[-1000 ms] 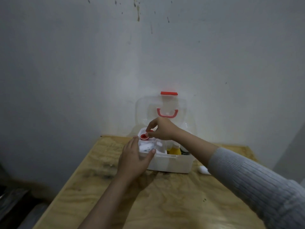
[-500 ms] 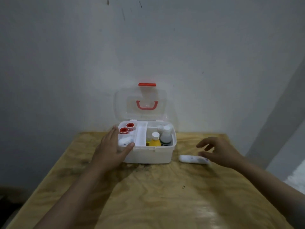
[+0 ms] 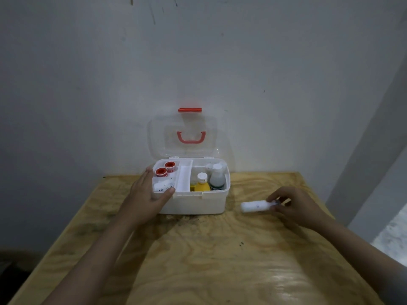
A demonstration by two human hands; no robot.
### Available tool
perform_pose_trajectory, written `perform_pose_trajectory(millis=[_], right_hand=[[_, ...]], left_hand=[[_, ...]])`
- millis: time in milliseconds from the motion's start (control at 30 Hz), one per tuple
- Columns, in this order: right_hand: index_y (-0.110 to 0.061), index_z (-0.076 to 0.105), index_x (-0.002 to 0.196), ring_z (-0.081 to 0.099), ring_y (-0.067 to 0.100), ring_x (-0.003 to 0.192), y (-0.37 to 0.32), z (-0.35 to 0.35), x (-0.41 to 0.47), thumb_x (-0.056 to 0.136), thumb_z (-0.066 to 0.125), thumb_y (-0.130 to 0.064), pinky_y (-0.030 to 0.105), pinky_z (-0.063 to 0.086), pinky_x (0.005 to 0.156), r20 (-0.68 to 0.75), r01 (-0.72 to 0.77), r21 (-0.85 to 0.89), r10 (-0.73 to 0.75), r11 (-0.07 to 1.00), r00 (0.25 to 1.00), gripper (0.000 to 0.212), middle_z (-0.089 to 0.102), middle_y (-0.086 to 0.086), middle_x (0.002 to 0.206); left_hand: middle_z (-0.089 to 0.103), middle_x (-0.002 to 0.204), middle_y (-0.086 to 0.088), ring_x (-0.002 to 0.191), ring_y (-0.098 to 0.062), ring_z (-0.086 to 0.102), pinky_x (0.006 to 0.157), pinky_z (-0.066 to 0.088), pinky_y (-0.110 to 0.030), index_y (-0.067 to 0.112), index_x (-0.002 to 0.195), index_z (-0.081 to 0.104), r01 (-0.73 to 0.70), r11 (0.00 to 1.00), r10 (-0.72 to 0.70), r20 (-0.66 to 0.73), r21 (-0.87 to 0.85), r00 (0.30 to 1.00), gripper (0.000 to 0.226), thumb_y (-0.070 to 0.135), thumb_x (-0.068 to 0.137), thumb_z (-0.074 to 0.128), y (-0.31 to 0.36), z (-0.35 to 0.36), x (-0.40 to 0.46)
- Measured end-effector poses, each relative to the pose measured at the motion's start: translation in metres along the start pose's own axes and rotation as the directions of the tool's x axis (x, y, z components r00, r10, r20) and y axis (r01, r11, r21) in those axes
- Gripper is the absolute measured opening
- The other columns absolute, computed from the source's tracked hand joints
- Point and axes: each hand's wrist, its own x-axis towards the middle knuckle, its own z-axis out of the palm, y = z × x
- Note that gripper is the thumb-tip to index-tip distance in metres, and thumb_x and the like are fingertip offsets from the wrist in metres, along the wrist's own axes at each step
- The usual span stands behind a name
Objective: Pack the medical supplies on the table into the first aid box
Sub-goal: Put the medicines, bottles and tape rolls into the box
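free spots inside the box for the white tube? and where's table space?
In the first aid box, the narrow middle tray slot between the red-capped rolls and the bottles looks bare. Left and right compartments are crowded. The table is bare in front, between both forearms. Right hand is at the white tube; left hand grips the box's corner.

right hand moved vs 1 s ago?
Yes. The right hand was over the first aid box then; now it is off to the box's right, low on the table, fingers closing on the white tube.
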Motion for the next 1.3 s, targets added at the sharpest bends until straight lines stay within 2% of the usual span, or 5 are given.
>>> perform_pose_trajectory(millis=[367, 700, 1033, 1167, 1300], right_hand=[[-0.02, 0.075, 0.084, 0.066, 0.013, 0.081, -0.1, -0.052, 0.037, 0.069, 0.079, -0.007, 0.028, 0.056, 0.073, -0.161, 0.288, 0.142, -0.265, 0.947, 0.951, 0.02, 0.071, 0.0, 0.089], [-0.016, 0.074, 0.095, 0.06, 0.015, 0.089, -0.2, 0.002, 0.132, 0.076, 0.072, -0.007, 0.025, 0.049, 0.079, 0.245, 0.508, -0.27, -0.452, 0.818, 0.858, 0.021, 0.068, 0.004, 0.103], [-0.005, 0.073, 0.091, 0.067, 0.02, 0.096, -0.211, 0.051, 0.161, 0.078, 0.064, 0.004, 0.022, 0.049, 0.082, 0.463, 0.486, -0.218, -0.349, 0.846, 0.815, 0.018, 0.072, 0.009, 0.106], [-0.007, 0.072, 0.096, 0.063, 0.02, 0.105, -0.205, 0.053, 0.156, 0.078, 0.065, 0.004, 0.024, 0.047, 0.089, 0.376, 0.485, -0.176, -0.397, 0.856, 0.837, 0.022, 0.068, 0.008, 0.116], [-0.007, 0.072, 0.095, 0.06, 0.024, 0.105, -0.198, 0.036, 0.156, 0.078, 0.066, -0.001, 0.031, 0.051, 0.089, 0.025, 0.552, -0.199, -0.559, 0.81, 0.829, 0.019, 0.064, 0.014, 0.114]], left_hand=[[0.017, 0.158, 0.003, 0.143, -0.024, 0.021, 0.109, 0.029, -0.051, 0.028, 0.148, 0.013, 0.018, 0.999, -0.018, 0.004, -0.048, 1.0, 0.095, 0.071, 0.072, 0.05, 0.002, 0.0, -0.002], [0.015, 0.158, 0.008, 0.142, -0.021, 0.023, 0.106, 0.035, -0.048, 0.033, 0.148, 0.01, 0.051, 0.994, -0.047, 0.042, -0.098, 0.998, 0.1, 0.076, 0.068, 0.053, -0.001, 0.0, -0.001], [0.014, 0.158, 0.01, 0.143, -0.019, 0.02, 0.109, 0.033, -0.046, 0.034, 0.148, 0.008, 0.052, 0.984, -0.05, 0.019, -0.168, 0.999, 0.101, 0.073, 0.069, 0.057, -0.001, 0.002, -0.003], [0.012, 0.159, 0.01, 0.143, -0.02, 0.019, 0.108, 0.034, -0.047, 0.036, 0.148, 0.006, 0.061, 0.984, -0.059, 0.02, -0.165, 0.998, 0.1, 0.071, 0.071, 0.058, -0.001, 0.002, -0.003], [0.013, 0.158, 0.011, 0.143, -0.019, 0.02, 0.108, 0.034, -0.047, 0.036, 0.148, 0.007, 0.053, 0.98, -0.051, 0.016, -0.191, 0.999, 0.101, 0.072, 0.069, 0.058, -0.005, 0.003, -0.002]])
